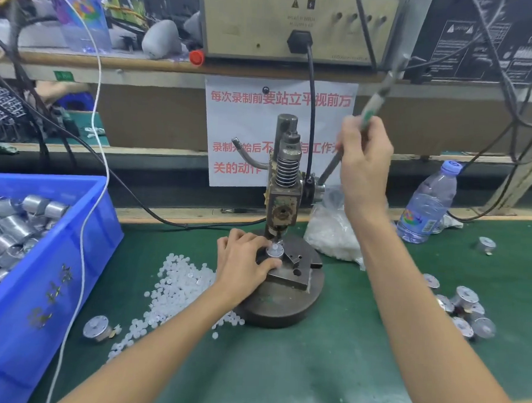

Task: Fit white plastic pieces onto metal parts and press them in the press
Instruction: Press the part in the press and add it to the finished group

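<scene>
A small hand press [285, 184] stands on a round iron base [281, 303] in the middle of the green mat. Under its ram sits a metal part [275, 251] with a white plastic piece on top. My left hand [246, 262] holds this part in place on the fixture, fingers curled round it. My right hand [364, 157] grips the press lever [378, 99], which points up and to the right. A heap of white plastic pieces [174, 286] lies left of the base.
A blue bin [54, 270] full of metal parts stands at the left. One metal part [97, 328] lies beside it. Several metal parts [465, 310] lie at the right. A bag of white pieces [333, 235] and a water bottle [428, 203] stand behind the press.
</scene>
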